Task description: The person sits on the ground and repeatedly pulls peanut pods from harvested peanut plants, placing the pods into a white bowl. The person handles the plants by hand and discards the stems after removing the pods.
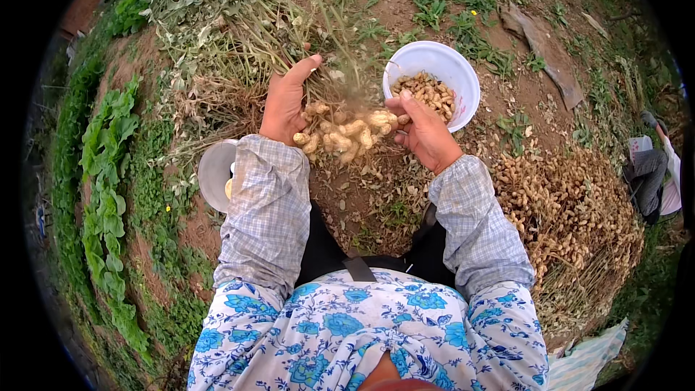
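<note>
My left hand (288,98) grips a bundle of uprooted peanut plants. Their leafy stems (244,21) spread away from me, beyond the hand. A cluster of peanut pods (347,133) hangs at the root end, between my two hands and partly blurred. At the right side of that cluster, the fingers of my right hand (423,133) close on a pod. Just beyond the right hand stands a white plastic bucket (468,81). Loose peanuts (426,89) lie inside it, partly hidden by the hand.
A large heap of peanut plants with pods (570,217) lies to my right. A second pale bucket (212,174) is by my left forearm, partly covered. Leafy green plants (111,217) grow at left. Another person (654,174) sits at far right. A striped sheet (589,355) lies at lower right.
</note>
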`<state>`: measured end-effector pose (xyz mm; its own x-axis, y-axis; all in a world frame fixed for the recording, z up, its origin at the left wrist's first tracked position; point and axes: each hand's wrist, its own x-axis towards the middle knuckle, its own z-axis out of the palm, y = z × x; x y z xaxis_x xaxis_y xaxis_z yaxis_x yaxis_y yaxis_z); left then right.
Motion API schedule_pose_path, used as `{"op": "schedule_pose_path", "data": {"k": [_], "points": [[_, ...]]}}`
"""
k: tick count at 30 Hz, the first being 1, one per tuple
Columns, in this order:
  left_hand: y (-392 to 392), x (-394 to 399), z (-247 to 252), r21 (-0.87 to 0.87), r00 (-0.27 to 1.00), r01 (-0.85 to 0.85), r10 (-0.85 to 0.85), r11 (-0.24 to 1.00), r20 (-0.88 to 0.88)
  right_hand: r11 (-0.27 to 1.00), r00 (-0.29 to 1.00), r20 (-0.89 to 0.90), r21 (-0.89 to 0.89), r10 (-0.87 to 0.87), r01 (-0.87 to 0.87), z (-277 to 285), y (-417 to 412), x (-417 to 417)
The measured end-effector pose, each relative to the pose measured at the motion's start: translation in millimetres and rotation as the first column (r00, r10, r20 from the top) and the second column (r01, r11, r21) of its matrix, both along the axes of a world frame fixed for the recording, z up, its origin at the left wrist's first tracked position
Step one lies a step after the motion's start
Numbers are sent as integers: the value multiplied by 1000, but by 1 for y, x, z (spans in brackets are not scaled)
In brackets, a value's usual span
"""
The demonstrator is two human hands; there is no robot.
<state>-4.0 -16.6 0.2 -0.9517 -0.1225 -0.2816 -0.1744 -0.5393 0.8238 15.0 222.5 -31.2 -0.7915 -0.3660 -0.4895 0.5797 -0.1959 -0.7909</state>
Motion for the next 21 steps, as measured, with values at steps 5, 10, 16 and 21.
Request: {"op": "schedule_pose_path", "data": {"k": [5, 10, 16, 21], "points": [[3, 2, 0, -30, 996, -66, 65, 997, -61, 998, 999, 14, 41, 50, -50, 5, -15, 9], [6, 0, -3, -10, 991, -83, 81, 997, -111, 950, 940, -301, 305, 157, -61, -5, -18, 9], [16, 4, 5, -39, 990, -99, 95, 994, -107, 859, 804, -548, 504, 231, 97, -4, -21, 10], [5, 4, 8, -7, 999, 39, -39, 999, -7, 974, 953, -236, 170, 187, -149, 17, -8, 8]]}}
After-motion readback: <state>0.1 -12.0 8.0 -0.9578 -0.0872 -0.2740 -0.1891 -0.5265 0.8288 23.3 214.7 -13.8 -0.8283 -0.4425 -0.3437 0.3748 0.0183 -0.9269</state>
